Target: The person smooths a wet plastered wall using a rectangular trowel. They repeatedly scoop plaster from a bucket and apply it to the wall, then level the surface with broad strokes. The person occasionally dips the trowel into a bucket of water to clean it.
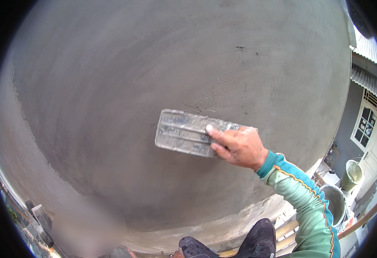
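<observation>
My right hand [236, 144], in a green and teal sleeve, grips a grey rectangular float [180, 129] smeared with cement, held flat against the grey plastered wall [111, 77]. Small cracks and rough marks show in the plaster just above the float, and a rougher, lighter band runs down the wall's left side. At the bottom edge, beside a dark shoe, a small bit of skin [177, 253] may be my left hand; its fingers cannot be made out.
My dark shoes [259, 241] are over bamboo poles [285, 234]. To the right are two buckets [352, 174], a white door [367, 129] and a corrugated roof [367, 47]. Wood offcuts [42, 217] stand at lower left, beside a blurred patch.
</observation>
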### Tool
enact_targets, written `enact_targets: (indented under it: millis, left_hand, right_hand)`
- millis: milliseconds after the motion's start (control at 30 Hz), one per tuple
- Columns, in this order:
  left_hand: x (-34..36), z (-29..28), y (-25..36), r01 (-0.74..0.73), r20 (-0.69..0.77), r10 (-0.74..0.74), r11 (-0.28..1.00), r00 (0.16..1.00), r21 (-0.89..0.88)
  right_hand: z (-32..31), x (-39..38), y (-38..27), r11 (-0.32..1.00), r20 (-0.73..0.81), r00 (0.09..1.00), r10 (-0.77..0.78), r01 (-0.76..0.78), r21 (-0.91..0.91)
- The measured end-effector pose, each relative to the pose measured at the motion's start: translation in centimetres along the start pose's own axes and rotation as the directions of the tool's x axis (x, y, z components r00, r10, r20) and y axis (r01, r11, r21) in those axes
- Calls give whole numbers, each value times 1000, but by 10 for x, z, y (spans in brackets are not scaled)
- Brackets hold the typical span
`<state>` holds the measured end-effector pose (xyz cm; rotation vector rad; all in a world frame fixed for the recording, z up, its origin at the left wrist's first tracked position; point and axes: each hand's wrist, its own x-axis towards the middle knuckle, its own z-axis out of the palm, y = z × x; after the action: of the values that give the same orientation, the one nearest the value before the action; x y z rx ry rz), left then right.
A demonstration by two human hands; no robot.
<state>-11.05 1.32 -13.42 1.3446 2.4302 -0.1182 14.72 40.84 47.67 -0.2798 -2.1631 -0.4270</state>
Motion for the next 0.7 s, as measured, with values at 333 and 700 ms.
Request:
enact_targets:
  millis: [333, 700]
  left_hand:
    - [-1, -88, 45, -119, 220, 124, 992, 968, -37]
    - [-4, -79, 45, 8, 297, -13, 1000, 955, 20]
  right_hand:
    - [-132, 69, 197, 932, -317, 907, 276, -172, 319]
    - [85, -88, 6, 995, 108, 990, -87, 91, -31]
